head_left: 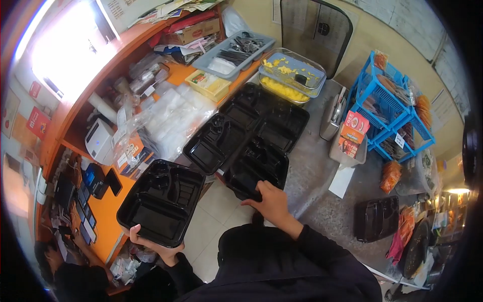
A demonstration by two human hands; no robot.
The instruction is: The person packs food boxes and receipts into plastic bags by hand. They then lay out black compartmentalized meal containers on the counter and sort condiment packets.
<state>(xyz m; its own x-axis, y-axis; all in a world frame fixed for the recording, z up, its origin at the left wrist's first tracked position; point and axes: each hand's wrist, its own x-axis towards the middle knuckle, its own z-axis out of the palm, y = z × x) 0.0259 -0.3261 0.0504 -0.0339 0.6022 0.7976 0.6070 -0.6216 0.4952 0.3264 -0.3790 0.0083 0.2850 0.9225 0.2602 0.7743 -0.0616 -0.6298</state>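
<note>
My left hand (157, 245) is closed on the near edge of a black compartment food tray (160, 214), thumb over the rim and the other fingers beneath. This tray is tilted and holds no food. My right hand (272, 202) grips the near edge of another black food tray (257, 168), which lies at the metal table's edge; its fingertips are partly hidden behind the rim. Beyond it are more black trays, one at the left (214, 141), one at the right (284, 123) and one farther back (245, 103), set close together.
Glass dishes of yellow food (284, 90) stand behind the trays. A grey cutlery bin (234, 53) and plastic bags (176, 116) lie on the orange counter. Blue baskets (387, 100) and another black tray (376, 218) are on the metal table (322, 211). Another person (80, 267) sits lower left.
</note>
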